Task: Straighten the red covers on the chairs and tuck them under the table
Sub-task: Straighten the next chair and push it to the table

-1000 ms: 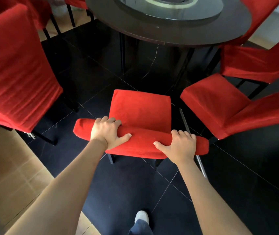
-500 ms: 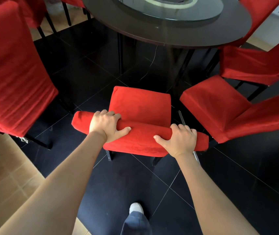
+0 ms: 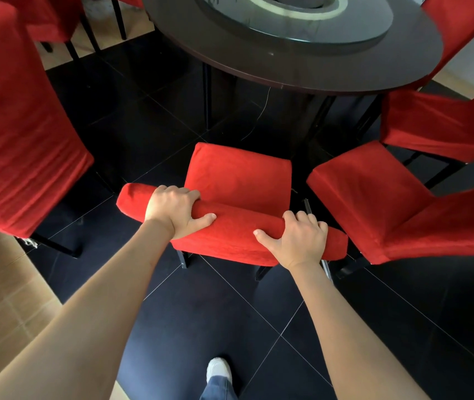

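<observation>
Black glossy floor tiles cover the dining area, giving way to tan tiles at lower left. From my remote seat I note the centre chair, in its red cover, standing in front of the round dark table, its seat still short of the table edge. The left hand grips the top of the chair's backrest, fingers curled over the far side and thumb on the near face. The right hand holds the same top edge nearer its right end, in a like grip. A red-covered chair stands to the left, back toward the camera; two more stand to the right, angled at the table. A white shoe and a blue trouser leg show at the bottom edge.
</observation>
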